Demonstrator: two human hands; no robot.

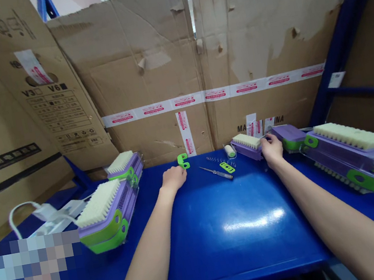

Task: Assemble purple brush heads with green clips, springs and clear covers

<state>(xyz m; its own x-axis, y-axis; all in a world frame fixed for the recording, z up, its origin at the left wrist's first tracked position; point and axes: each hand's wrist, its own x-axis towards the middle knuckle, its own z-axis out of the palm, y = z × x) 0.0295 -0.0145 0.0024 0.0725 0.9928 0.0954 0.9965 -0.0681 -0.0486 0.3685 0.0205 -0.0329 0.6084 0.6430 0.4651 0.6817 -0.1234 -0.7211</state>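
Note:
My left hand [174, 179] is closed at the lower end of a small green plastic part [183, 161], near the cardboard at the back. On the right, my right hand [272, 149] grips the end of a purple brush piece [247, 147] with pale bristles facing up. Between my hands lie a screwdriver [217, 172] with a clear handle, a flat light-green plate [227, 167], a thin coiled spring [213, 159] and a small cream roller [230, 151] in a clear cover.
Stacked purple and green brushes [104, 212] stand at the left, with more brushes [352, 154] at the right. A white power strip [54, 219] with a cable lies far left. Tall cardboard [148, 84] walls the back of the blue table [243, 255].

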